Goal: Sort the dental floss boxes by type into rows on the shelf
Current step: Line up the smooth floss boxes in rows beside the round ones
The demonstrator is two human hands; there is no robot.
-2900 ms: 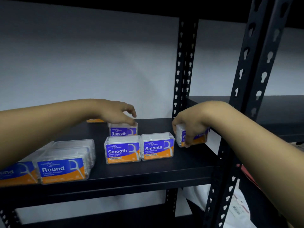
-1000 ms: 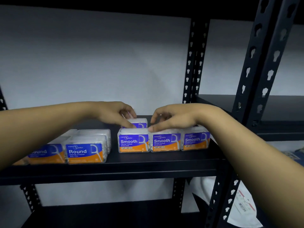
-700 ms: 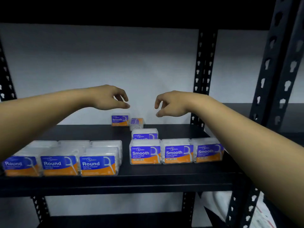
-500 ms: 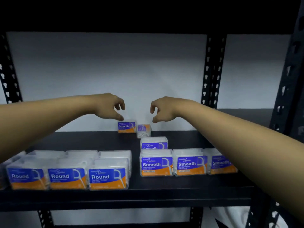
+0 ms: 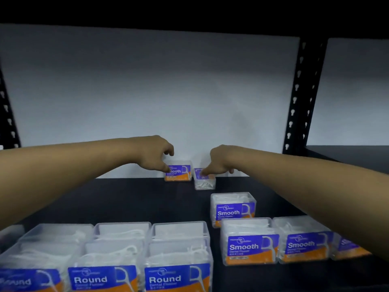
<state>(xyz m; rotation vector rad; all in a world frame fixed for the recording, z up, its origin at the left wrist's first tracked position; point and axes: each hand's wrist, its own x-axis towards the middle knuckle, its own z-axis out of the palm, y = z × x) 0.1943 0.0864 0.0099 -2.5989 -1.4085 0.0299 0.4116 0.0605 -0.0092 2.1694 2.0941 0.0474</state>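
Note:
Two rows of clear floss boxes stand at the front of the black shelf (image 5: pixel 130 203): Round boxes (image 5: pixel 176 260) on the left, Smooth boxes (image 5: pixel 250 241) on the right, with one more Smooth box (image 5: pixel 232 208) behind them. Two further Smooth boxes are at the back by the wall. My left hand (image 5: pixel 154 154) reaches over the upright back box (image 5: pixel 179 172); its thumb touches the box's front left and the fingers curl above it. My right hand (image 5: pixel 221 162) touches the top of the turned back box (image 5: pixel 204 182) with its thumb tip. Neither hand plainly grips.
A white wall closes the back of the shelf. Black perforated uprights (image 5: pixel 303 95) stand at the right and at the far left edge. The shelf above casts a dark band across the top. A second shelf unit (image 5: pixel 353 154) adjoins on the right.
Both hands lifted off the front Smooth row, reached to the back of the shelf and came down onto the two boxes by the wall. The view moved closer and lower.

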